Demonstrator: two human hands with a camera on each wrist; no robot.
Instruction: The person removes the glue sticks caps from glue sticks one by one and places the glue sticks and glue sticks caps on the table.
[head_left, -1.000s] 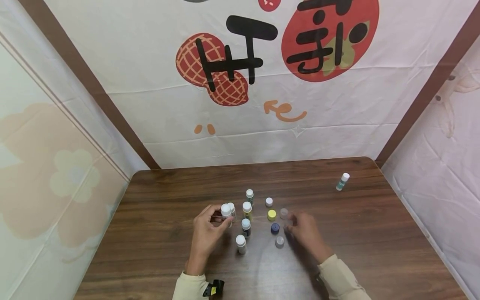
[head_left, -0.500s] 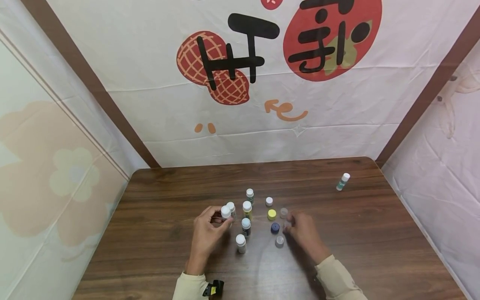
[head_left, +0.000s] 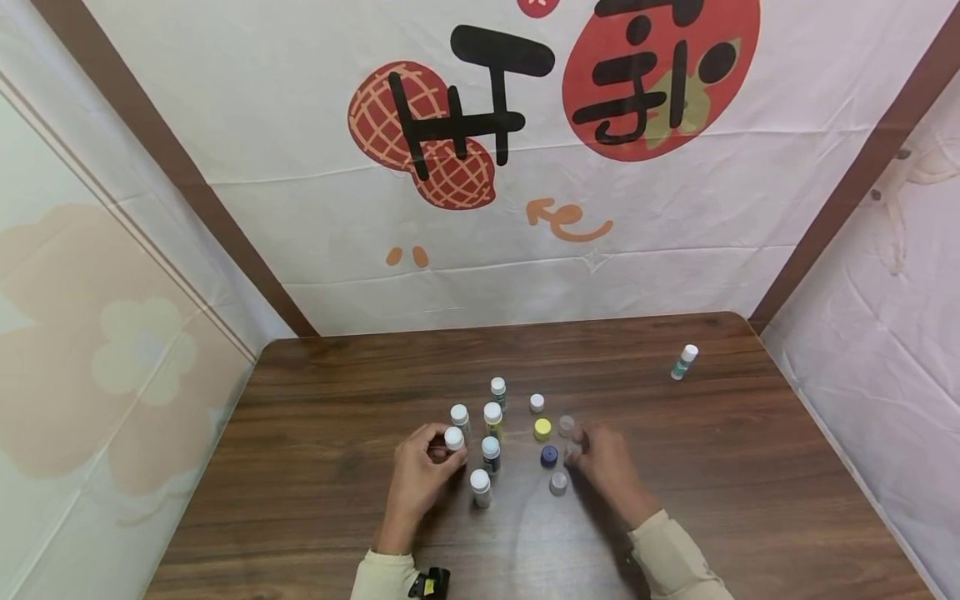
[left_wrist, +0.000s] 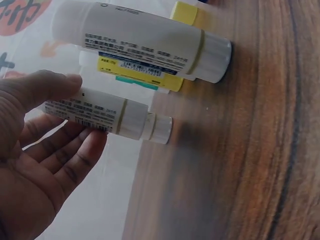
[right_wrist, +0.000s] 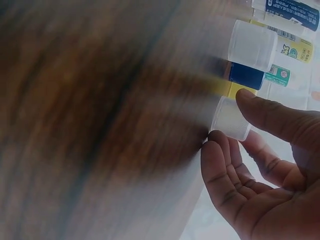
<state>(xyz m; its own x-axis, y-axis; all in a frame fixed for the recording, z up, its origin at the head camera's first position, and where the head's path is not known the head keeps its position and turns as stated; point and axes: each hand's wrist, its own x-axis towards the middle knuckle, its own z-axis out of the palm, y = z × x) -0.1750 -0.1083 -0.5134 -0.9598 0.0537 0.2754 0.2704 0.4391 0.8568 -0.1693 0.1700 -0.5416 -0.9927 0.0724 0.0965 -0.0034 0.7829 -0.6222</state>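
Note:
My left hand grips a white glue stick between thumb and fingers. It is upright beside several other glue sticks. In the left wrist view the held glue stick has a narrower end toward the table; whether it touches the wood I cannot tell. A larger-looking glue stick stands nearer that camera. My right hand pinches a translucent ridged cap, standing on the table or just at it. Around it are a clear cap, a dark blue cap and a yellow cap.
Another clear cap and a white cap stand farther back. One glue stick with a teal label is apart at the far right of the wooden table. A printed cloth hangs behind.
My left hand has brought the glue stick slightly toward me, so the one behind it shows more fully. The right hand stays at the translucent cap, almost unmoved.

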